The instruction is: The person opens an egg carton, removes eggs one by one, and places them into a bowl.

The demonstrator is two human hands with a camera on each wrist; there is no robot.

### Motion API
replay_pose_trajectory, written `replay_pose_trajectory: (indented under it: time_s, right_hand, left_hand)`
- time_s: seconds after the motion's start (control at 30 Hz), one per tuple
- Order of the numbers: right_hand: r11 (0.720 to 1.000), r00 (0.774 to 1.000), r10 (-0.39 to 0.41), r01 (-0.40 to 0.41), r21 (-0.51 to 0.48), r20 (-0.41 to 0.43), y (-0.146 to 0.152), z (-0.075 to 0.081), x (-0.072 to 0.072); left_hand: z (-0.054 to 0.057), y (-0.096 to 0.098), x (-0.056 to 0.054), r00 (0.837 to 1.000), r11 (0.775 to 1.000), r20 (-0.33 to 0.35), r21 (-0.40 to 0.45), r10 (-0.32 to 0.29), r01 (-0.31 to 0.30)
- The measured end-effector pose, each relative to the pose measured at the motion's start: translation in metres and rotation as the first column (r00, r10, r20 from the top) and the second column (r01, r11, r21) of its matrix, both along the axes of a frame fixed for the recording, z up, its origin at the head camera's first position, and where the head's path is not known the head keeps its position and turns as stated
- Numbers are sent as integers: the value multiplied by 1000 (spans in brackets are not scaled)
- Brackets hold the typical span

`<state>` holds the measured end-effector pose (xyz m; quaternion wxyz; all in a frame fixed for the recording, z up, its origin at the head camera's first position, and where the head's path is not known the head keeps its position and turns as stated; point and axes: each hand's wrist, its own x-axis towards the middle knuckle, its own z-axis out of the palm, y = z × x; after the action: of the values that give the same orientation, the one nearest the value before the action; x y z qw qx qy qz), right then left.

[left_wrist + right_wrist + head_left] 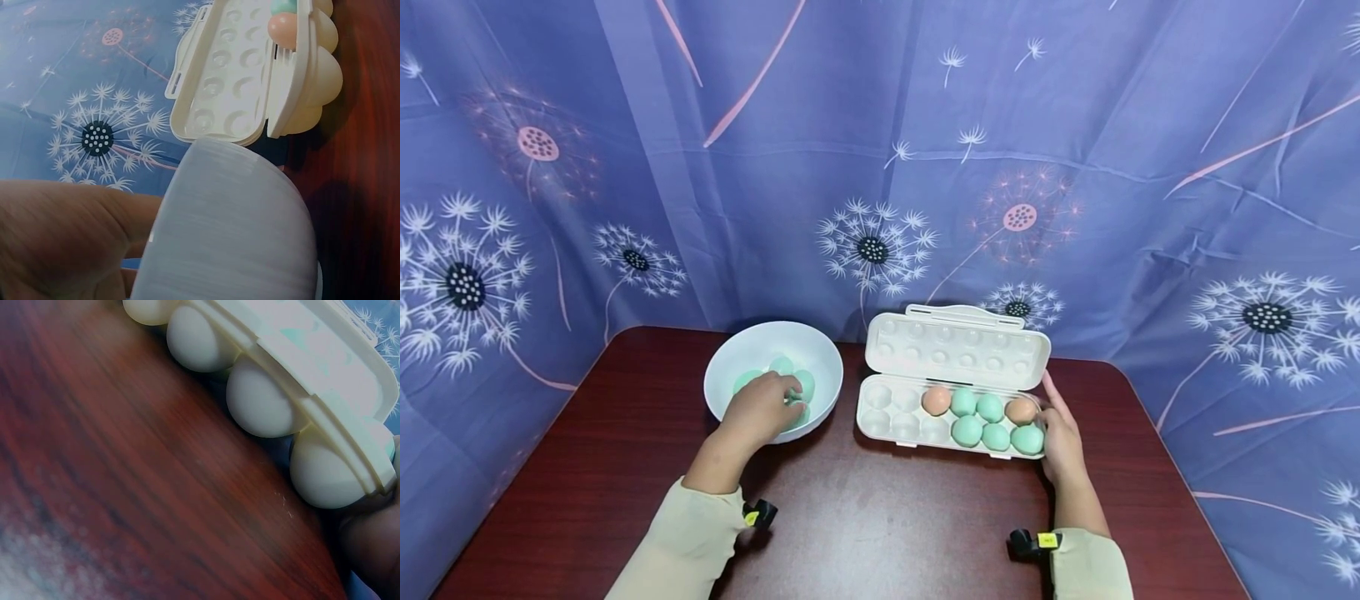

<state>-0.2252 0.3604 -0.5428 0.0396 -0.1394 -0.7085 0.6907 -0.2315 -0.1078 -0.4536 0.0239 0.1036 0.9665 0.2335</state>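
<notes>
A white bowl (pixel 718 367) with several pale green eggs (pixel 805 383) stands at the back left of the table. My left hand (pixel 760 408) reaches over its near rim, fingers bent down among the eggs; I cannot tell whether they grip one. In the left wrist view the bowl's outer wall (pixel 231 219) hides those fingertips. To the right lies a cream plastic egg carton (pixel 880 437), its lid (pixel 955 346) raised at the back. Two brown eggs (pixel 936 401) and several green eggs (pixel 967 431) fill its right part. My right hand (pixel 1063 437) holds the carton's right end.
The dark red wooden table (pixel 880 517) runs up to a blue curtain (pixel 760 208) with a dandelion print. The carton's left cups (pixel 891 398) hold no eggs. Small black cameras (pixel 762 514) sit at both sleeve cuffs.
</notes>
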Motion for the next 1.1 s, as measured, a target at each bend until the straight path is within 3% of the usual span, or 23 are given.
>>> replay_pose_trajectory:
  time_s: [0.23,0.63,0.9,1.1]
  right_hand:
    - [1000,1000,-4,4,-22,-9,0,-1,0]
    - [1000,1000,2,-2,-14,-4,0,0,0]
    - [1000,1000,5,-5,-10,-16,0,-2,-1]
    - [1000,1000,4,-4,-12,-4,1,-1,-1]
  left_hand:
    - [7,6,2,997,998,-71,60,35,-31]
    - [13,26,6,967,975,-252,219,31,26]
    - [13,48,11,936,950,-349,274,-47,150]
    - [10,67,11,931,934,-348,282,-112,218]
